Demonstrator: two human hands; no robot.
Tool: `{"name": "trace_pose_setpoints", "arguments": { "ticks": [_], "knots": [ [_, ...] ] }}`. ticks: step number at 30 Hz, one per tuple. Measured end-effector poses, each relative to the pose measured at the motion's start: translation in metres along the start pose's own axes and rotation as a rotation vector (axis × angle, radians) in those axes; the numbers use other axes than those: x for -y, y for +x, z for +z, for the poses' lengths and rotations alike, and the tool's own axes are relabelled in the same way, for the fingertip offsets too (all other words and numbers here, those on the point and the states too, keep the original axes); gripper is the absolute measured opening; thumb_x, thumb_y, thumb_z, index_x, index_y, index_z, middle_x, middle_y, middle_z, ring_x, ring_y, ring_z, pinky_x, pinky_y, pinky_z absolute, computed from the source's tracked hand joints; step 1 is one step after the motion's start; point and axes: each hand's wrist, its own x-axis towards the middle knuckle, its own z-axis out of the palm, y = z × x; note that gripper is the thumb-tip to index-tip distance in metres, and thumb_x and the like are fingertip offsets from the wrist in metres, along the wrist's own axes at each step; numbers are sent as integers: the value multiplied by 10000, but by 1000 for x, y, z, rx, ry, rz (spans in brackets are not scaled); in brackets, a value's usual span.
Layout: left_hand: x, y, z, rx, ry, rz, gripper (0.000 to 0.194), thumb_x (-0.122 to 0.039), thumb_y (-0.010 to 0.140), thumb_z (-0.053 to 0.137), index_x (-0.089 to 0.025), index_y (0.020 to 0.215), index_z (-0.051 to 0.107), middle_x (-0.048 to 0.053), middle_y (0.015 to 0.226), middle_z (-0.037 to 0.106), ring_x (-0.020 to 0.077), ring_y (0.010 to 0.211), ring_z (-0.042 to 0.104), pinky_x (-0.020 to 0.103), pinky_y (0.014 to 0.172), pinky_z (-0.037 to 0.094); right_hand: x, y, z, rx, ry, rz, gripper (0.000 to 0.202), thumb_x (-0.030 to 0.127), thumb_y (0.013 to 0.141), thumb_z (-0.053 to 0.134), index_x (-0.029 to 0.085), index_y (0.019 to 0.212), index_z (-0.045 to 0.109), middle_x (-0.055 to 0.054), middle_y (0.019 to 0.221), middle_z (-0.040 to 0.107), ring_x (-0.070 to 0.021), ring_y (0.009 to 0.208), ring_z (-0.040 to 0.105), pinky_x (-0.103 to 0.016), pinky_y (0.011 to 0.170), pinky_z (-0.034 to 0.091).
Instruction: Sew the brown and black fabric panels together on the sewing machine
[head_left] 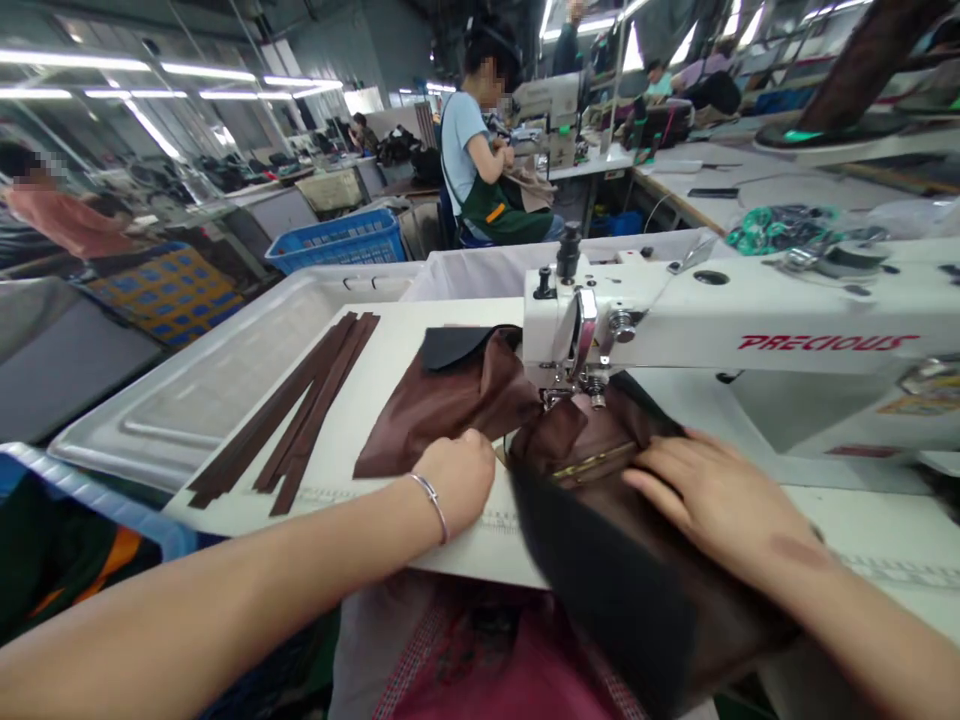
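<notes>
My left hand (457, 478), with a bangle at its wrist, is closed in a fist beside the needle area. It touches the near edge of a brown leather panel (450, 405); what its fingers hold, if anything, is hidden. On the right, my right hand (712, 495) lies with fingers stretched over a dark brown leather piece (720, 580) that has a gold-toothed zipper (592, 462) and a black backing (600, 580). This piece sags over the table's front edge. Above the leather stands the head of a white sewing machine (675, 310), its presser foot (559, 397) close to the gathered leather.
Several brown leather strips (300, 410) lie on the white table (390, 350) at left. Behind them is a white plastic tub (225, 370), with a blue basket (337, 240) farther back. A co-worker (480, 150) sits at another machine. Green-and-black bundles (784, 228) rest behind my machine.
</notes>
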Motion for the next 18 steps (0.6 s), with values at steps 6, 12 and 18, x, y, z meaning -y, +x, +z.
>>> {"name": "trace_pose_setpoints", "arguments": {
  "ticks": [6,12,18],
  "knots": [
    [-14,22,-46,172,-441,693,203,-224,880,511,-228,1023,655,7,850,714,142,753,670,247,728,521,-85,6,16,-106,-91,115,443,396,872,492,168,1245,563,-157,1284,558,-347,1200,492,-547,948,416],
    [9,55,18,-380,-272,590,358,-149,908,428,-139,1248,541,143,1377,493,206,1264,468,384,1058,386,-62,-37,-3,-235,-296,336,611,488,884,456,109,1362,426,-235,1268,528,-411,1110,517,-564,887,440],
    [-33,43,43,-412,-332,282,354,-299,951,422,-140,1241,546,133,1332,531,242,1198,506,445,998,423,-67,-25,-16,42,-235,543,739,628,889,293,19,1220,551,-284,929,647,-435,835,621,-572,708,459]
  ]
}}
